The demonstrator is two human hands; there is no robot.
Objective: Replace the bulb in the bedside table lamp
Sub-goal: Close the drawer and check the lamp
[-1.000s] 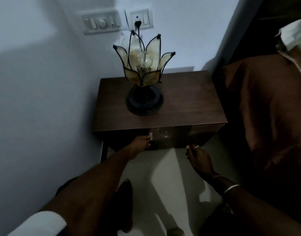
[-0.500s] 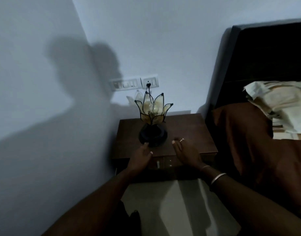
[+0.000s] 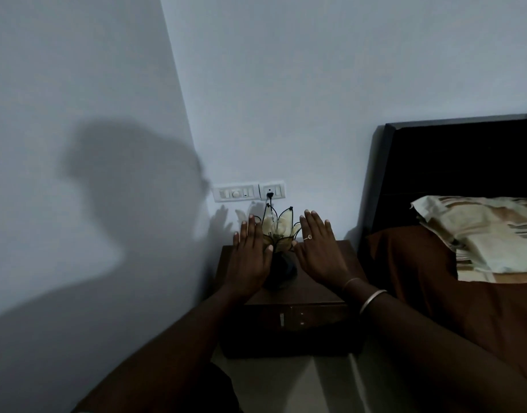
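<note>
Both the left hand [image 3: 250, 257] and right hand [image 3: 318, 251] are flat, wide and empty beside the petal-shaped glass lamp [image 3: 278, 234] on the far brown wooden table [image 3: 339, 263]; its thin bulb, probably easily broken, needs a soft grip.

Lamp [image 3: 278, 234] on bedside table [image 3: 339, 295], left of bed [image 3: 435, 293]

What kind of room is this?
Most likely a bedroom. A bed with a dark headboard and a striped pillow stands at the right, and beside it in the corner is a small bedside table holding a petal-shaped lamp.
</note>
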